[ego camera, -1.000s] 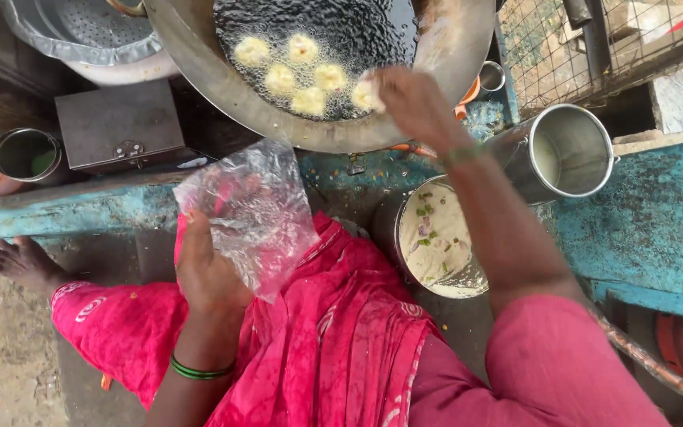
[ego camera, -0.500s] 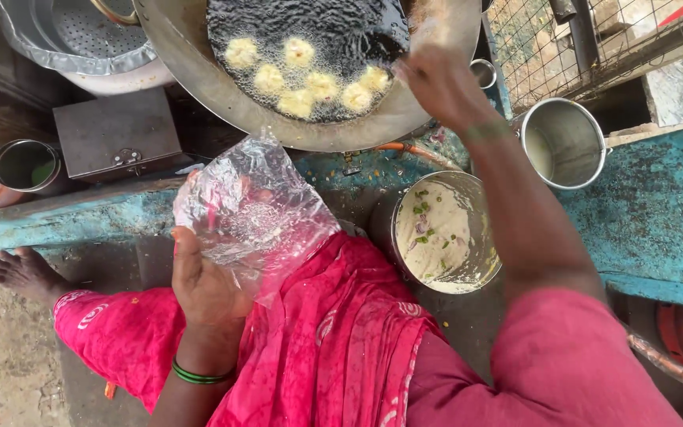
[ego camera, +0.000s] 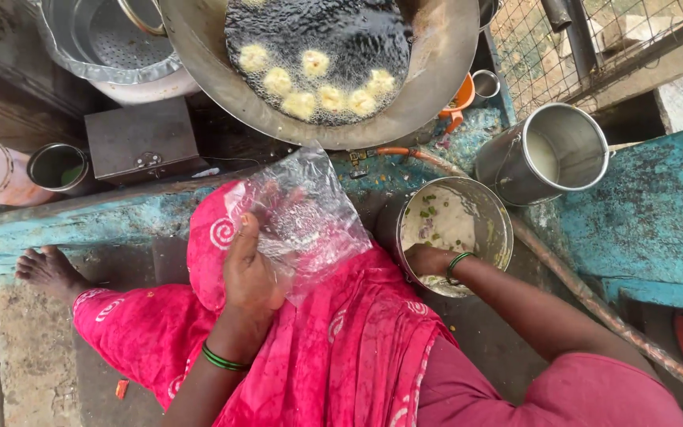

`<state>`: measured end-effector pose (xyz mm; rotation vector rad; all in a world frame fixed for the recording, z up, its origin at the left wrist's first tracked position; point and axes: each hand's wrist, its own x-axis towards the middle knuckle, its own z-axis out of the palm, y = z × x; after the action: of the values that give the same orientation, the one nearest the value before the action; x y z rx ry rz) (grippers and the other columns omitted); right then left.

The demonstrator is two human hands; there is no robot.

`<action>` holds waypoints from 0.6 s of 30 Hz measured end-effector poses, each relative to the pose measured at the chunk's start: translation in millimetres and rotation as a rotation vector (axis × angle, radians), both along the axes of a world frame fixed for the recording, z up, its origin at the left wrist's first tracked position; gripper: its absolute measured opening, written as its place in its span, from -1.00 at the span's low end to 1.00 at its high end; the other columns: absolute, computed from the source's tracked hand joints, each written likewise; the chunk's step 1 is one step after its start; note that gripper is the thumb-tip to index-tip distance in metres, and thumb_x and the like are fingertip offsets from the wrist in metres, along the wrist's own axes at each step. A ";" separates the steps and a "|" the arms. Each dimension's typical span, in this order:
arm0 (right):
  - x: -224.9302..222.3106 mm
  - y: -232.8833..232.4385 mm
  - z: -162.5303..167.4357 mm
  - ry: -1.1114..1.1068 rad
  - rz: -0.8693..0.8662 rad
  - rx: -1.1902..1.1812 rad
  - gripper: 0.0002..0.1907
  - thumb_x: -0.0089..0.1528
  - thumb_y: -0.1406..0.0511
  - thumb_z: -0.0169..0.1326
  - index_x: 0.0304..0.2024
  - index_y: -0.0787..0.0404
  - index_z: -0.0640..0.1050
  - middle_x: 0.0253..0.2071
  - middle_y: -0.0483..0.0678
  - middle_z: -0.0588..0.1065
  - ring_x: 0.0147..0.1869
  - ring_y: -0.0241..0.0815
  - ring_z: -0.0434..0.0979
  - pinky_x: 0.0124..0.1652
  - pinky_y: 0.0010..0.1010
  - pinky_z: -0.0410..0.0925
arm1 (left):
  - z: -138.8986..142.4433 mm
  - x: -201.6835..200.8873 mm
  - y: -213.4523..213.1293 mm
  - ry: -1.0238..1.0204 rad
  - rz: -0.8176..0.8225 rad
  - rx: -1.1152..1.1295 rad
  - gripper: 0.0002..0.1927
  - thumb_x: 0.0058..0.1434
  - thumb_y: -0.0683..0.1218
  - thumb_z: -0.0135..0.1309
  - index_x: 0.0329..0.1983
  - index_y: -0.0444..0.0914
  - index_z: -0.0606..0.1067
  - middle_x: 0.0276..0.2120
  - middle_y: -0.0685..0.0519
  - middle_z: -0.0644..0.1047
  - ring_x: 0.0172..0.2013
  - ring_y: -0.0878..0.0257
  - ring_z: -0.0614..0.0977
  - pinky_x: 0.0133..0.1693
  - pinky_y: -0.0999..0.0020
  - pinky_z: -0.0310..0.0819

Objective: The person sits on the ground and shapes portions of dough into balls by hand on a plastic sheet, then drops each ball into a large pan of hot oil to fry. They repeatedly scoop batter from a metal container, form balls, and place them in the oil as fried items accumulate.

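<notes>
The wide frying pan (ego camera: 199, 47) fills the top of the view, dark oil bubbling around seven pale fritters (ego camera: 318, 83), one more than floated there a second ago; the right hand (ego camera: 430, 259), which was up over the oil then, has come down into the batter pot (ego camera: 499, 237) below the pan, which suggests a dropped piece and a return for the next scoop; the pink cloth (ego camera: 341, 356) spreads over the lap across the lower frame; the blue worktop (ego camera: 658, 213) runs along the right with a steel can (ego camera: 551, 154) standing on it, well apart from the pan; the clear plastic sheet (ego camera: 310, 213) lies on the raised knee, much where it was; the left hand (ego camera: 248, 273) rests on the sheet's lower left edge, thumb over it and fingers curled under, pinning the sheet, wrist straight with a green bangle (ego camera: 223, 360); the right forearm reaches down and left from the shoulder, wrist bent, fingers dipped in the batter at the near rim, so how far they are closed I cannot tell.
</notes>
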<state>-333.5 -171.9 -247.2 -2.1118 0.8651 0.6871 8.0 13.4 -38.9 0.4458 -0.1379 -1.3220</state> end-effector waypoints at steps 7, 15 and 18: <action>-48.4 37.7 64.5 0.027 -0.213 -0.125 -0.77 0.15 0.25 0.07 -0.25 0.21 0.66 -0.21 0.15 0.61 -0.10 0.11 0.63 -0.06 -0.13 0.45 | -0.4 -0.9 -2.6 -0.036 0.045 0.043 -0.42 0.51 0.14 -0.33 0.47 -0.24 0.22 0.33 -0.22 0.38 0.30 -0.12 0.43 0.28 -0.17 0.32; -39.9 58.3 159.4 0.045 -0.079 -0.275 -0.84 0.21 0.29 0.05 -0.31 0.21 0.62 -0.23 0.13 0.59 -0.11 0.11 0.62 -0.09 -0.14 0.45 | 7.6 -2.9 -10.2 0.017 0.095 0.068 -0.44 0.52 0.12 -0.30 0.46 -0.28 0.24 0.32 -0.14 0.40 0.30 -0.06 0.45 0.33 -0.11 0.32; 6.9 42.0 224.8 -0.317 -0.038 -0.289 -0.88 0.25 0.36 0.06 -0.31 0.31 0.58 -0.20 0.13 0.56 -0.11 0.05 0.62 -0.10 -0.22 0.47 | 5.4 -8.5 -15.6 0.062 0.095 0.049 -0.44 0.51 0.13 -0.28 0.44 -0.25 0.25 0.30 -0.14 0.42 0.29 -0.06 0.46 0.34 -0.09 0.32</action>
<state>-326.6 -129.9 -22.4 -2.3687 0.8621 0.2038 -0.4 -2.1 -33.5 0.4472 -0.0324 -1.2464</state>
